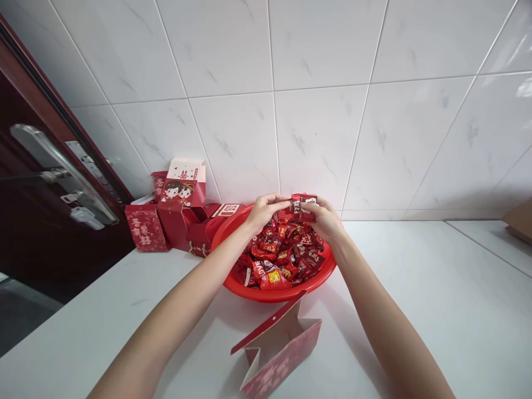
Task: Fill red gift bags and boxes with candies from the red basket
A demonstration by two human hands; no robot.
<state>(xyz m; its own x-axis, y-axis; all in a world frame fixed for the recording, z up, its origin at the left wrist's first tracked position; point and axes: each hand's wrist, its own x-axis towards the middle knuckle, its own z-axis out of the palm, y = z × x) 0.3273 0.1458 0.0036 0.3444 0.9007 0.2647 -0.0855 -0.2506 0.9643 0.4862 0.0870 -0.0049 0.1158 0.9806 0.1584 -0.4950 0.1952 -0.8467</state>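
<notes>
Packets [308, 208], small and red, sit pinched in the fingertips of the left hand [265, 212] and right hand [327, 220], above the one-o'clock side of the basket [270, 297] of sweets [272, 277]; the step in hand looks like handling picked sweets. Moving them off would call for a steady pinch, clear of the rim, with an open box [291, 354] near at six o'clock and more boxes [178, 221] at ten.

1. The brown cardboard [520, 221] is cut off by the right edge.
2. Fingers [315, 209] hide part of the held wrappers [302, 205], whose small print I can't read.
3. The door [29, 221] runs out of view at left.
</notes>
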